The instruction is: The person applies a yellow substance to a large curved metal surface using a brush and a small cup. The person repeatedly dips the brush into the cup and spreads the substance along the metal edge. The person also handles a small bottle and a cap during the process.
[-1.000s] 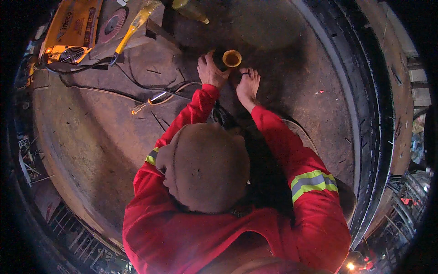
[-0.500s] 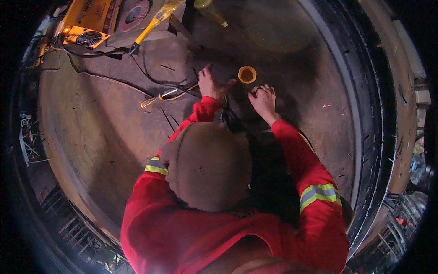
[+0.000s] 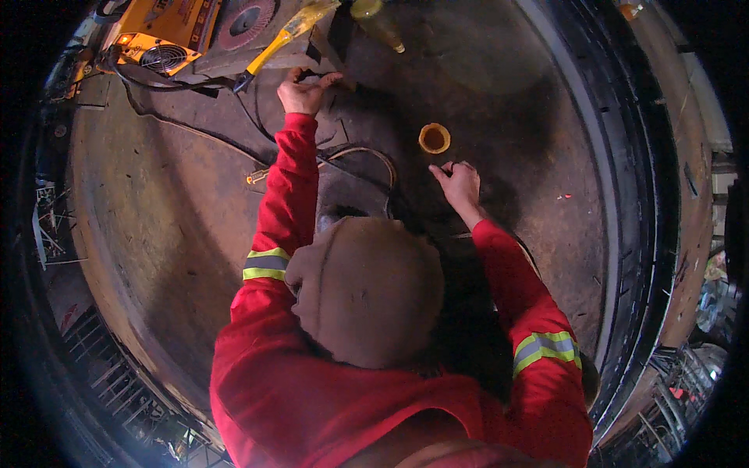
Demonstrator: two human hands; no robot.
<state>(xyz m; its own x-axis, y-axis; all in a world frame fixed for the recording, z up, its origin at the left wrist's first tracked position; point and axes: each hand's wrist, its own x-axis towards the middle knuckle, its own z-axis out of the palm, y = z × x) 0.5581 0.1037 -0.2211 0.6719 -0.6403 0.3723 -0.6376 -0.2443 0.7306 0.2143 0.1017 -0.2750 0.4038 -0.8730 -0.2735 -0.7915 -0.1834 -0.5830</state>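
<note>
My left hand (image 3: 303,93) reaches far forward beside the near edge of a wooden stand (image 3: 300,56). Its thumb and fingers are apart, with a dark gap between them. My right hand (image 3: 459,186) is just below a small round yellow cup (image 3: 434,126) with a brownish inside, not touching it. Its thumb and forefinger are pinched and the other fingers curled; what they hold, if anything, is too small to make out. A screwdriver with a yellow handle (image 3: 257,177) lies by my left forearm, which hides its shaft. Cables (image 3: 359,150) loop between my arms.
An orange machine with a fan grille (image 3: 162,57) stands at the far left. On the stand are an abrasive disc (image 3: 248,25) and a yellow-handled tool with a cable (image 3: 273,48). A yellowish bottle (image 3: 377,22) lies beyond. A dark curved rim (image 3: 616,179) bounds the right.
My left hand has moved forward and left, from beside the cables to the stand's edge. My right hand has stayed near the cup, its fingers more curled. The left forearm now covers the screwdriver's shaft.
</note>
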